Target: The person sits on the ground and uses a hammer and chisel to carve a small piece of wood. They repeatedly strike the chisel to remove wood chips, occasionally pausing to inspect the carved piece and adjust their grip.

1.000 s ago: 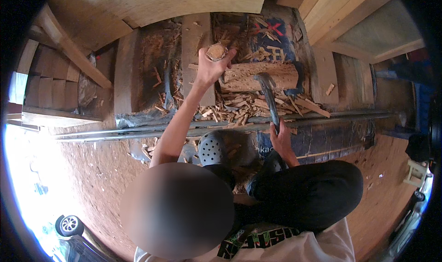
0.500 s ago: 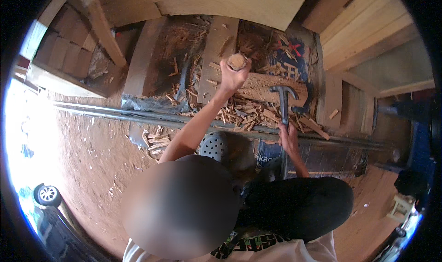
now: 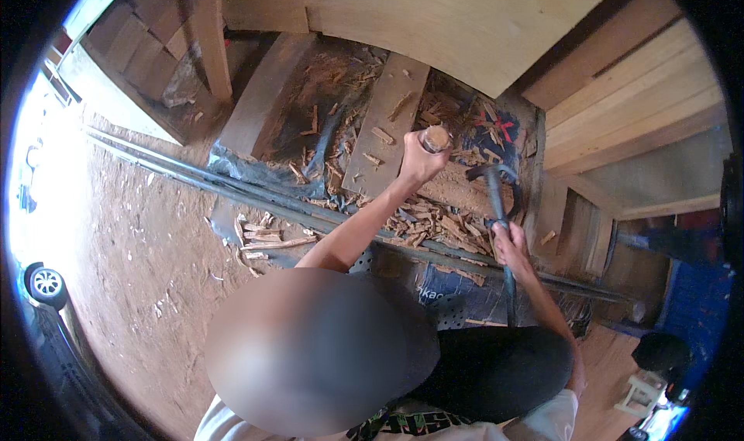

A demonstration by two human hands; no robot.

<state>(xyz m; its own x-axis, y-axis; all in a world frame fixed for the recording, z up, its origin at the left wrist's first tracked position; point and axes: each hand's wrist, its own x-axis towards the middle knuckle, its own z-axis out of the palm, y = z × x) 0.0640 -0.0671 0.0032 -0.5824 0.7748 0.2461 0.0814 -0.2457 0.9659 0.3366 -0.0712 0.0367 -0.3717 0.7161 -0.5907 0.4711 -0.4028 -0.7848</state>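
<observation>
My left hand [image 3: 422,164] is wrapped round an upright chisel [image 3: 436,138]; its round wooden butt end shows above the fist, and the blade is hidden below. Under that fist lies a rough-cut piece of wood [image 3: 463,185], partly covered by the hand. To the right, my right hand [image 3: 511,247] grips a claw hammer [image 3: 497,191] partway along its dark handle. The hammer's head is over the right part of the wood, apart from the chisel. Many wood chips [image 3: 438,225] are heaped on the near side of the piece.
A flat plank [image 3: 381,135] and dark plastic sheet with chips lie left of my left hand. Long metal pipes [image 3: 256,197] run across in front of me. Large wooden panels [image 3: 434,22] stand beyond, stacked boards [image 3: 620,108] at right. A car wheel [image 3: 46,284] shows far left.
The view has turned and shifted. Against the wood, the hammer has moved a little to the right, and my right hand now holds it farther up the handle. My left hand still grips the chisel.
</observation>
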